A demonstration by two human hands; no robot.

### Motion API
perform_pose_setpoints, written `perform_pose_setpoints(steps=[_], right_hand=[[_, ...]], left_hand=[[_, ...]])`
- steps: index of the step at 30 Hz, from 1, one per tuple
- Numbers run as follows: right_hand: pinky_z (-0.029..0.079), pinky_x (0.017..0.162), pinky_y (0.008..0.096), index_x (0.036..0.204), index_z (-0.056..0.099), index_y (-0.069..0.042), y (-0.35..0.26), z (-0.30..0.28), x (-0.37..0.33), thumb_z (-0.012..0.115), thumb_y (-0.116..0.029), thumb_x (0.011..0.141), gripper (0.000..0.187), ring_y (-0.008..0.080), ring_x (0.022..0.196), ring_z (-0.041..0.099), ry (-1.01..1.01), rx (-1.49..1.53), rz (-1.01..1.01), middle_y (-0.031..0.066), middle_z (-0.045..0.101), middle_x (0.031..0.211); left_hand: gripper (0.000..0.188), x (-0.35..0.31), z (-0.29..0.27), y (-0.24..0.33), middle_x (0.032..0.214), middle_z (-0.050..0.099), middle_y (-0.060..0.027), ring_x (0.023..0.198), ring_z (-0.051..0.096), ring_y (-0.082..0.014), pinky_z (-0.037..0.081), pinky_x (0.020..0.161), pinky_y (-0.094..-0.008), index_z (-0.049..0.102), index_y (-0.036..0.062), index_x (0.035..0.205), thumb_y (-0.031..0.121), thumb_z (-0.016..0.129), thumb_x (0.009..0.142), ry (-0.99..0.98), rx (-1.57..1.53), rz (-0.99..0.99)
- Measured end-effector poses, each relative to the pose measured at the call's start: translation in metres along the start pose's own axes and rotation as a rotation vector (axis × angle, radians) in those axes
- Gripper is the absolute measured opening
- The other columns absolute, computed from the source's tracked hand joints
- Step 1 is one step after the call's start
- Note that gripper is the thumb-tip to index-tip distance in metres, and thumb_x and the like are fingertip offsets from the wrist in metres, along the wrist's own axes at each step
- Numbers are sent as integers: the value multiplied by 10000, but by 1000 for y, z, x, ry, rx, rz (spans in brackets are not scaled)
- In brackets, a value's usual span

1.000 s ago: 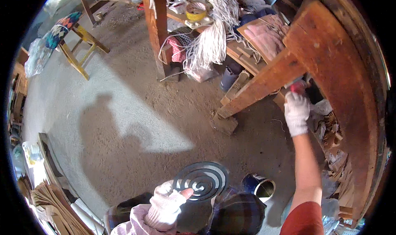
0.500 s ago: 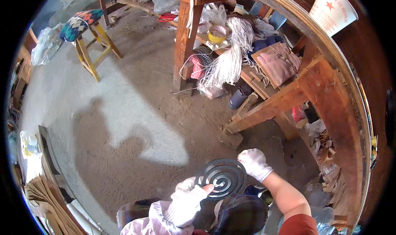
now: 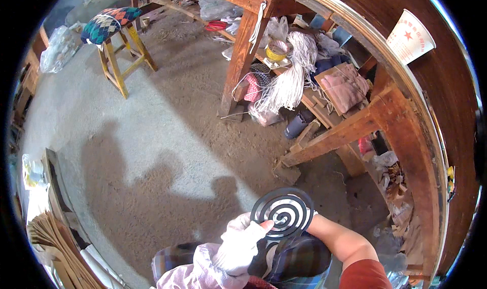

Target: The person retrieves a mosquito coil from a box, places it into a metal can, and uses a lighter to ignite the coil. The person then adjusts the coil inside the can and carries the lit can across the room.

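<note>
A dark, flat, matte spiral coil (image 3: 282,215) is sitting above the lap, its round face turning upward, stretching about equally every way. The white-gloved left hand (image 3: 242,241) is pinching it from its left, bare thumb-tip pressing near the centre; the right hand (image 3: 303,217) is reaching behind, its grip too hidden to tell.

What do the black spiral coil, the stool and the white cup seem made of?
Spiral coil: perhaps pressed powder, given its matte, dark look; plastic is possible. Stool: apparently wood, squared legs painted yellow. Stool cover: probably knitted fabric, soft, with coloured diamonds. White cup: likely paper, smooth, printed red.
</note>
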State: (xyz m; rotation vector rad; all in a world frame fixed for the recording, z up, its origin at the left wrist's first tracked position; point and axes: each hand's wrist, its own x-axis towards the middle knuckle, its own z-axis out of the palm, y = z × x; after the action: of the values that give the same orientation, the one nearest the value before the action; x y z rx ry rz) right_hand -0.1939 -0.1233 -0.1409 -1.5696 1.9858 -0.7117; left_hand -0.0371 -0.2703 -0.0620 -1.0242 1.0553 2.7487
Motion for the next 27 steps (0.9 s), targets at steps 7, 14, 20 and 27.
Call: perform_pose_setpoints(steps=[7, 14, 20, 27], right_hand=[[518, 753, 446, 1098, 608, -89, -17, 24, -7, 586, -132, 759, 342, 373, 863, 633, -144, -320, -6, 174, 651, 1016], [499, 649, 426, 775, 662, -52, -129, 33, 25, 646, -235, 718, 193, 318, 728, 645, -432, -223, -11, 142, 644, 766], [468, 710, 385, 854, 670, -75, -105, 76, 0, 611, -283, 786, 228, 266, 831, 641, -528, -221, -40, 101, 653, 859], [449, 696, 372, 905, 642, -71, -95, 62, 1, 640, -342, 790, 294, 237, 825, 611, -456, -252, -68, 84, 627, 866]], left_hand=[[131, 10, -23, 10, 556, 525, 52, 379, 411, -42, 312, 337, -213, 645, 62, 904, 189, 658, 873, -26, 24, 33], [120, 11, -26, 5, 709, 641, -13, 466, 477, -53, 369, 409, -210, 628, 35, 953, 138, 606, 895, 91, 66, 160], [65, 19, -19, 5, 755, 670, -66, 440, 480, -74, 348, 368, -228, 603, 21, 930, 70, 591, 888, 96, 57, 111], [145, 22, -11, 0, 825, 672, -62, 578, 547, -96, 419, 500, -224, 600, 12, 997, 90, 598, 874, 177, 128, 216]])
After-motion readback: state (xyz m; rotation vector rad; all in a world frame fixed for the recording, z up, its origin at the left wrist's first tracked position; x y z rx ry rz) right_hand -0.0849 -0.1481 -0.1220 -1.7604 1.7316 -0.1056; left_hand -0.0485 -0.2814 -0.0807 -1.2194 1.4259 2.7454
